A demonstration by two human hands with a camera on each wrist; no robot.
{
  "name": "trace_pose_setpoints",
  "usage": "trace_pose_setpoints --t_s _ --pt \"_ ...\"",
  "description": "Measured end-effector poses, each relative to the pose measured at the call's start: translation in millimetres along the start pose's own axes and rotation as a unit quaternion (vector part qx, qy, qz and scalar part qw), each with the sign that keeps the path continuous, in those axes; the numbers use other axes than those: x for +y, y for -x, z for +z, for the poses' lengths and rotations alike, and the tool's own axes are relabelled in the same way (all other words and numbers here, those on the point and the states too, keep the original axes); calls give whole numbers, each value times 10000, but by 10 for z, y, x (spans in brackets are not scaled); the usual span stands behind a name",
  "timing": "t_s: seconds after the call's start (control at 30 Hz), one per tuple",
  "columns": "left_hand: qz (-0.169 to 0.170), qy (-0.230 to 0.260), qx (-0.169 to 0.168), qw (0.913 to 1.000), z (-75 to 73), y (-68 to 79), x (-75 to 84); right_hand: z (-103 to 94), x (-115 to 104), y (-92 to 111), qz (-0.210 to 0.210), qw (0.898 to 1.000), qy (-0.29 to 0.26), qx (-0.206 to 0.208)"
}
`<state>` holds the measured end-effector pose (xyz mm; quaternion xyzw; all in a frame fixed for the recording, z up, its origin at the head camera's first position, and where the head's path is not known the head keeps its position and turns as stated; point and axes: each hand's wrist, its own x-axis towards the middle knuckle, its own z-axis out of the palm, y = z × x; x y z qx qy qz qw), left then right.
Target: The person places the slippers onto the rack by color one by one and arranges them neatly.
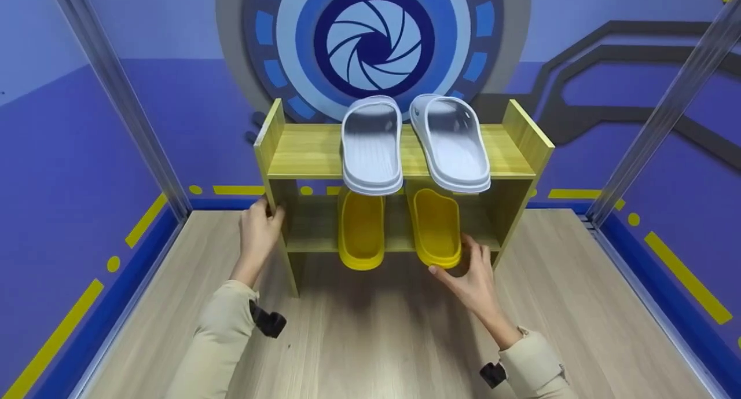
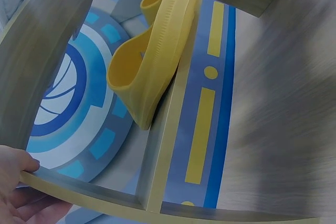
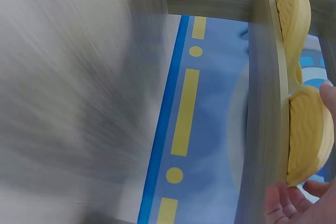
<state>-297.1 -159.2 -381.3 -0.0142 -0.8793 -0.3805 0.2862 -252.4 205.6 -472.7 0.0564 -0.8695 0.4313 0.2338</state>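
A small two-tier wooden shoe rack (image 1: 399, 247) stands on the table. My left hand (image 1: 259, 225) grips its left side panel, thumb on the inner face and fingers outside, as the left wrist view shows too. On the lower shelf are two yellow clogs, the left yellow clog (image 1: 362, 231) and the right yellow clog (image 1: 437, 228), heels toward me and jutting past the shelf edge. My right hand (image 1: 472, 277) holds the right clog around its heel, thumb at the near end and fingers along its right side. The right wrist view shows the yellow clog's (image 3: 310, 135) patterned sole.
Two pale grey clogs, the left grey clog (image 1: 372, 147) and the right grey clog (image 1: 454, 144), sit on the top shelf, the right one angled. Behind the rack is a blue-purple patterned wall (image 1: 173, 127). Metal posts (image 1: 124, 103) stand at the back corners of the wood-grain table (image 1: 359, 347).
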Motion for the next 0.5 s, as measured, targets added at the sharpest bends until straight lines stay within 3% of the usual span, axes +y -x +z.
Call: trace_pose_setpoints --t_s 0.17,0.37,0.5 --pt "-63 -34 -96 9999 -9 7 -10 -191 29 35 -201 9994 -259 93" --pt "213 16 -232 9995 9 27 -63 -640 -65 47 -1299 9888 -519 524" --pt "330 135 -343 9988 16 67 -121 -920 255 -34 -1372 9891 -249 468"
